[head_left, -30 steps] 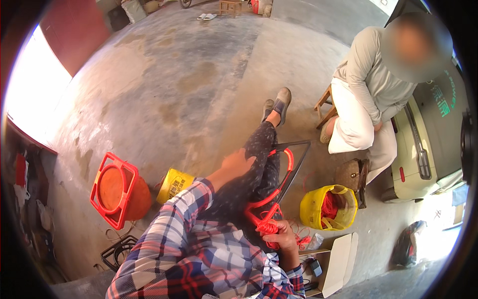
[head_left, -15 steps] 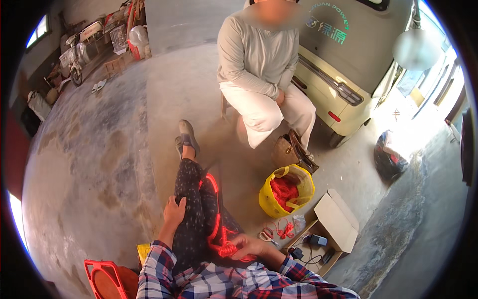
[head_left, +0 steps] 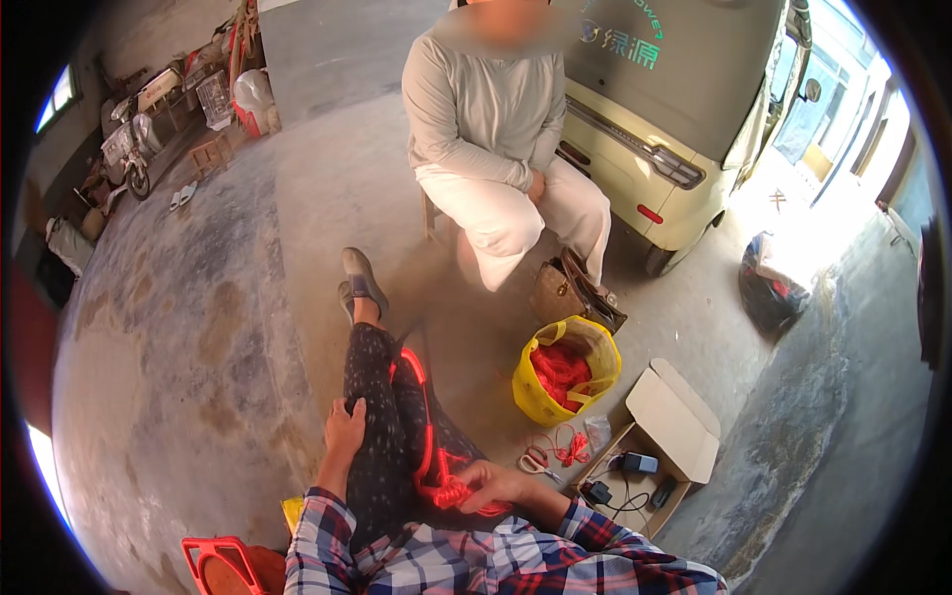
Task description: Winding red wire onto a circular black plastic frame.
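My right hand (head_left: 493, 484) is closed at the fingertips on a bunched, knotted red cord (head_left: 448, 490) in my lap. A length of thicker red cord (head_left: 428, 444) runs from that bunch up along my dark speckled trouser leg, ending in a curved piece near the knee. My left hand (head_left: 344, 430) lies on my other thigh and holds nothing. Its thumb is raised, and its fingers rest partly hidden against the leg. Scissors (head_left: 536, 464) and a small tangle of red cord (head_left: 572, 448) are on the floor to the right.
Beyond them stands a yellow bucket-like bag (head_left: 540, 392) filled with red cord. An open cardboard box (head_left: 684, 436) holds chargers and cables. A seated person (head_left: 486, 119) faces me, with a brown handbag (head_left: 555, 293) beside their feet. A three-wheeled vehicle (head_left: 684, 109) is behind. A red-framed seat (head_left: 223, 563) is at lower left.
The whole view has swung slightly, so the surroundings sit further left. Both hands keep their places, the right one still on the red cord.
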### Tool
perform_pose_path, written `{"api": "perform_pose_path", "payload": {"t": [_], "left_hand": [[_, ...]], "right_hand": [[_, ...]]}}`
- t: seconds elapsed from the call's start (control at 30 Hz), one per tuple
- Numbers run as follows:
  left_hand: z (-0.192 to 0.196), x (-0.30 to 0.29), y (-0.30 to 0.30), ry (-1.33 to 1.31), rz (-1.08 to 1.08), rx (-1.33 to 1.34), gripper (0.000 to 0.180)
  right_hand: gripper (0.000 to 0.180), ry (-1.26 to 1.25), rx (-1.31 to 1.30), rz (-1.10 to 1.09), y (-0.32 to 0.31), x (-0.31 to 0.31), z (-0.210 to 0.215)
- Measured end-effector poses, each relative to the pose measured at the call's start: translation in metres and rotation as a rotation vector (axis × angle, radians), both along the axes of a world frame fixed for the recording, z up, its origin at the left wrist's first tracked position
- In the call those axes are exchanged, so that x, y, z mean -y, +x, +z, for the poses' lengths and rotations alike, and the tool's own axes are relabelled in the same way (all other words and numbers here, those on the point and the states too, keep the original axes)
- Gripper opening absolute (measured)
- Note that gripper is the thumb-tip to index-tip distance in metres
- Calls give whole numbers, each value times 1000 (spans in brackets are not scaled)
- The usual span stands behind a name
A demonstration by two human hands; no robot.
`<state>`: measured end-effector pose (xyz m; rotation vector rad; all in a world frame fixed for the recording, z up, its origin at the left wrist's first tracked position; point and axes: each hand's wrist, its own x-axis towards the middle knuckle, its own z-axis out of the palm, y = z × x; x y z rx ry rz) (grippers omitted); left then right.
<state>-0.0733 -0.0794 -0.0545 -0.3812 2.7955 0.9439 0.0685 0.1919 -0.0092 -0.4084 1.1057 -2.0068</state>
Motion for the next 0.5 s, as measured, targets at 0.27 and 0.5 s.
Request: {"api": "perform_pose_path", "payload": {"t": [0.27, 0.5], "left_hand": [[1, -1, 1, 23, -3, -16, 60], [-1, 0, 1, 11, 5, 0, 61]], "right_hand": [[29, -13, 10, -5, -1, -1, 10], [33, -15, 45, -24, 2, 2, 2]]}}
